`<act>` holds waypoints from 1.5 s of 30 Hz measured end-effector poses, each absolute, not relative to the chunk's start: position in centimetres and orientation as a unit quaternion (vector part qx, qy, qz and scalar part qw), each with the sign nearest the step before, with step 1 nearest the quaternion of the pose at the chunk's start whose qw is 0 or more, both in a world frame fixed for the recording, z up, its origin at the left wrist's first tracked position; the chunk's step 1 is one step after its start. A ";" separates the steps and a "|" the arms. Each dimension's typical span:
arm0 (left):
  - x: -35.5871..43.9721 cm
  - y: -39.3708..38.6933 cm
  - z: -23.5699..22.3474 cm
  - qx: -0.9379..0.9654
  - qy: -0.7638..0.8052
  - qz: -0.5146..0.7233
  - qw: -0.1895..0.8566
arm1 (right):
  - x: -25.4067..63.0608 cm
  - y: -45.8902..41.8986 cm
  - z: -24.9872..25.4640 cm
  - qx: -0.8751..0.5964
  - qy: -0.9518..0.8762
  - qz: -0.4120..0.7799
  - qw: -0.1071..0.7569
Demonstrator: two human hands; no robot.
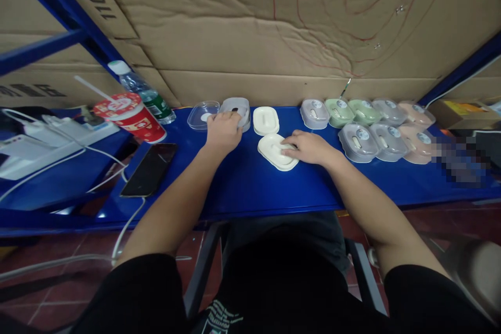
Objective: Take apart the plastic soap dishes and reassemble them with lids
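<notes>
Your black shirt (282, 276) is nearest. On the blue table (242, 188), your half-curled right hand (311, 147) touches the lower cream piece (275, 153); your left hand (225, 131), loosely bent, partly covers the grey container (244, 109). Whether either grips, I cannot tell.

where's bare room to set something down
Free: the front of the blue table, between left forearm and right forearm; a narrow strip in front of the lidded containers.
Crowded: around the cream pieces; right, behind that strip; left, by red paper cup, plastic bottle, smartphone.

Smooth cream piece (271, 150) (matt plastic)
</notes>
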State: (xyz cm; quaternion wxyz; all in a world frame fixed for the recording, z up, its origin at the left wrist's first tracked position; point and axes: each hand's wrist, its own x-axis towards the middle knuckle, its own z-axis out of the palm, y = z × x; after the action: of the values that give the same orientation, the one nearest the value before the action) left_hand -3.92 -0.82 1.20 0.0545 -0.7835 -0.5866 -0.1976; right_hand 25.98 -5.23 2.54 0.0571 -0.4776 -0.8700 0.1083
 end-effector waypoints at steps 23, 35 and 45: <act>-2.9 0.1 0.6 -0.779 -0.583 -0.228 0.041 | 26.8 -5.0 3.6 -0.352 -0.868 0.289 0.198; -3.0 -0.1 1.3 -0.772 -0.601 -0.205 0.016 | 24.3 1.0 0.2 -0.446 -0.841 0.133 0.275; -4.0 0.7 0.5 -0.778 -0.591 -0.211 0.046 | 23.6 2.0 -1.7 -0.456 -0.838 0.115 0.277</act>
State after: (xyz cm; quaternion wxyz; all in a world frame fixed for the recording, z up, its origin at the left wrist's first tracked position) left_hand -3.97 0.75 0.50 0.0462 -0.7775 -0.5906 -0.2109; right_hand 23.55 2.02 -1.66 0.2770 -0.4557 -0.8381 0.1151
